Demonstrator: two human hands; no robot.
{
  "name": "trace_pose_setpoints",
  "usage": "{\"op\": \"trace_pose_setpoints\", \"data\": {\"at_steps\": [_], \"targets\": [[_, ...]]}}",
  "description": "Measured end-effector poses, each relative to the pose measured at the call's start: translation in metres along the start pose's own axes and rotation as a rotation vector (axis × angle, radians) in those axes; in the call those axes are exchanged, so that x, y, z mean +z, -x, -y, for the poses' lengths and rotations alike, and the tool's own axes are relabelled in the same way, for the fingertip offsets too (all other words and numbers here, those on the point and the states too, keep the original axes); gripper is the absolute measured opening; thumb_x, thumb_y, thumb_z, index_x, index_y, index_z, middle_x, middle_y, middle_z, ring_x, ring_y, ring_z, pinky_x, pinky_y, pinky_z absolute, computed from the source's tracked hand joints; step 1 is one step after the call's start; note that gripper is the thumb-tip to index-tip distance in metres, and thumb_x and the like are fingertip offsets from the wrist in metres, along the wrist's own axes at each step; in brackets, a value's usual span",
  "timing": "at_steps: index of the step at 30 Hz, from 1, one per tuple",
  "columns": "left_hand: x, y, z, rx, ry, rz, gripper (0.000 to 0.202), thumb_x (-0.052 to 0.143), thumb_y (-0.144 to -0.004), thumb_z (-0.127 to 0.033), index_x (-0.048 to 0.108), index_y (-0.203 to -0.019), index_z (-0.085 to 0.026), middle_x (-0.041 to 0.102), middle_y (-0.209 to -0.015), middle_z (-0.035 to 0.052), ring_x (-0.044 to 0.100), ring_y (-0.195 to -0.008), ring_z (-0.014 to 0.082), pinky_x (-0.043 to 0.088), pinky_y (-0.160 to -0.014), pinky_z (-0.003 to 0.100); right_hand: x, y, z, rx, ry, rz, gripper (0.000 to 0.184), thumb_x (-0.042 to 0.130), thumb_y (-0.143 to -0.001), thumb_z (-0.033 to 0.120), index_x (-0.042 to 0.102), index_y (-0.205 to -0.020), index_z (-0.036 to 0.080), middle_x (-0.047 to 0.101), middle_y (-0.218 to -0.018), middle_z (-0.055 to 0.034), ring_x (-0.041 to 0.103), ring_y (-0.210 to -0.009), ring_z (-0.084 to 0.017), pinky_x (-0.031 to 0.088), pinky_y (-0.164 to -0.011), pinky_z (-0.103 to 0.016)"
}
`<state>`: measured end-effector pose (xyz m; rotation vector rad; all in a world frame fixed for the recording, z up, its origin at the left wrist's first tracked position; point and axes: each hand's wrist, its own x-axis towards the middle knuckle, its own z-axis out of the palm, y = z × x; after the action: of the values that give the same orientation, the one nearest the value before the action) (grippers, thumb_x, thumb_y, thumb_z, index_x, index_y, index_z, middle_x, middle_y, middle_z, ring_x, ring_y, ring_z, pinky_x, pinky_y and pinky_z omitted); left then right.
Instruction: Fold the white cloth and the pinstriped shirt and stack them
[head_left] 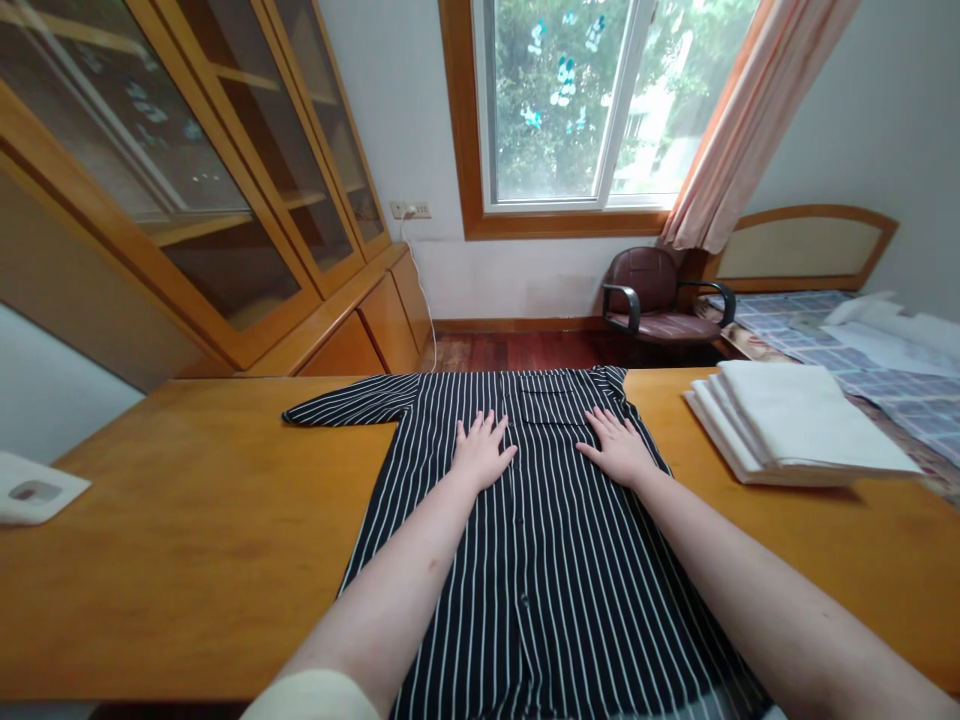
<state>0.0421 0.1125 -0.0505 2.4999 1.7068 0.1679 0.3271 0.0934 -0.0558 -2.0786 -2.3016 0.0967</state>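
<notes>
A black shirt with white stripes (555,540) lies spread front side up, its button line running down the middle. One sleeve (352,402) stretches out to the left; the other sleeve is mostly out of sight at the upper right. My left hand (481,455) rests flat on the shirt just left of the buttons, fingers spread. On the right side of the chest, below the pocket, my right hand (619,450) lies flat with its fingers apart. Neither hand grips the cloth. The shirt's lower hem runs toward the near table edge.
The shirt is on a wooden table (225,540). A stack of folded white cloths (795,425) sits at the right, and a white object with an oval opening (37,490) at the left edge. Beyond are a maroon armchair (652,290), a bed (862,330) and a glass-door cabinet (315,295).
</notes>
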Motion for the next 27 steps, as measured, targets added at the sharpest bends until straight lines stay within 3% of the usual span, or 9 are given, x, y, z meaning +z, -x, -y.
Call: {"op": "trace_pose_setpoints", "data": {"at_steps": [9,27], "targets": [[-0.001,0.018,-0.006,-0.022,-0.048,0.038,0.068,0.016,-0.087,-0.064,0.021,-0.146,-0.029,0.020,-0.153,0.0057,0.012,-0.141,0.0276,0.008,-0.108,0.062,0.002,0.019,0.002,0.003,0.007,-0.015,0.077,0.024,-0.086,0.066,0.024,-0.147,0.019,0.021,-0.153,-0.0056,0.014,-0.140,-0.023,0.010,-0.112,-0.047],[-0.003,0.053,-0.018,-0.018,-0.004,0.078,0.068,0.018,-0.087,-0.064,0.020,-0.146,-0.030,0.017,-0.154,0.0040,0.010,-0.141,0.0270,0.004,-0.110,0.060,0.001,0.062,0.016,0.068,0.035,-0.006,0.078,0.025,-0.085,0.066,0.025,-0.147,0.019,0.021,-0.153,-0.0062,0.015,-0.140,-0.024,0.011,-0.112,-0.048]]}}
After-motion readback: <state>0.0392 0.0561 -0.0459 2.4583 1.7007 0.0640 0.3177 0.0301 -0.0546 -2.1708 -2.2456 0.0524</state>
